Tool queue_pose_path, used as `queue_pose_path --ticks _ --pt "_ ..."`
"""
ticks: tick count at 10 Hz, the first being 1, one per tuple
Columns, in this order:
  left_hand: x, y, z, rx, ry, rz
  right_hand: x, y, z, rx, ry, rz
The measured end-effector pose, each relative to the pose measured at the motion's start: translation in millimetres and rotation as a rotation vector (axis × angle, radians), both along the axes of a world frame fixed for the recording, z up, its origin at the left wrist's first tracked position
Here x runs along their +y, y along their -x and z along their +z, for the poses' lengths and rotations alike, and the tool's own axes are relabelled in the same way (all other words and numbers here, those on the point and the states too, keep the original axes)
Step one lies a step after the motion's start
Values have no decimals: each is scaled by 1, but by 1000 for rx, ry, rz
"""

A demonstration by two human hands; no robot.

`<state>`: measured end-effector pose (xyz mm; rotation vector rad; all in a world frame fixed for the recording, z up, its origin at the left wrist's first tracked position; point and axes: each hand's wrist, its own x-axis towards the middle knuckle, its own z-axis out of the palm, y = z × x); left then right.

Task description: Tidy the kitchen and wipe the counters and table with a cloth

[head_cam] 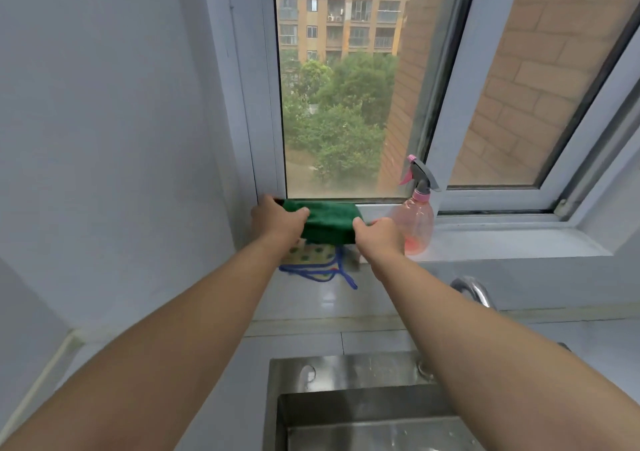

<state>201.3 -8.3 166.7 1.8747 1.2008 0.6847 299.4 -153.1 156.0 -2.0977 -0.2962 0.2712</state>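
Fingers (301,212) of left hand (277,218) and right hand (379,236) grip a cloth (329,224) on the sill (502,239); bottle (417,222) just right.

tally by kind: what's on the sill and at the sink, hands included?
cloths: 2, the green cloth and the patterned cloth under it
spray bottle: 1
tap: 1
sink: 1
hands: 2, left hand and right hand, both gripping the green cloth
total: 7
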Motion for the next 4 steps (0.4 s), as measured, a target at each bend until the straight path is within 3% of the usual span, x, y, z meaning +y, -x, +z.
queue_pose_path --ticks 1,2,4 --pt "-2 -5 -34 214 -468 -162 4 -6 -24 -241 311 146" --pt "-4 -4 -70 316 -518 -375 6 -6 -49 -344 471 208" --pt "-1 -3 -65 359 -579 -440 3 -6 -47 -255 466 183"
